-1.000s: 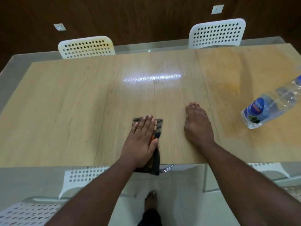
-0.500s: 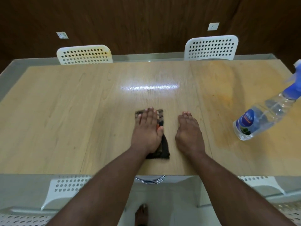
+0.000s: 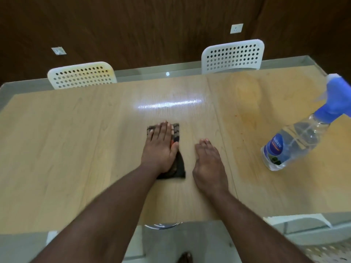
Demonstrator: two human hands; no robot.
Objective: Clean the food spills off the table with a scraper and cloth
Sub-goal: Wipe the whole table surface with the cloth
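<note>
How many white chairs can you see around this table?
4. One chair at the far side on the left, another at the far side on the right, and two partly visible through the glass edge at the near left and near right. Others may be hidden.

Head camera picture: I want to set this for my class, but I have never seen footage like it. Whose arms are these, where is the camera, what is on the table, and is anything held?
There is no machine here. A person wears a wide-angle camera on the head, so you look down along their own arms.

The left hand lies flat, fingers straight, pressing a dark patterned cloth onto the wooden table. The right hand rests flat on bare wood beside it, holding nothing.

To the right stands a clear spray bottle with a blue trigger top. An orange-tinted smear marks the wood beyond it. No scraper shows. White perforated chairs stand at the far side.
</note>
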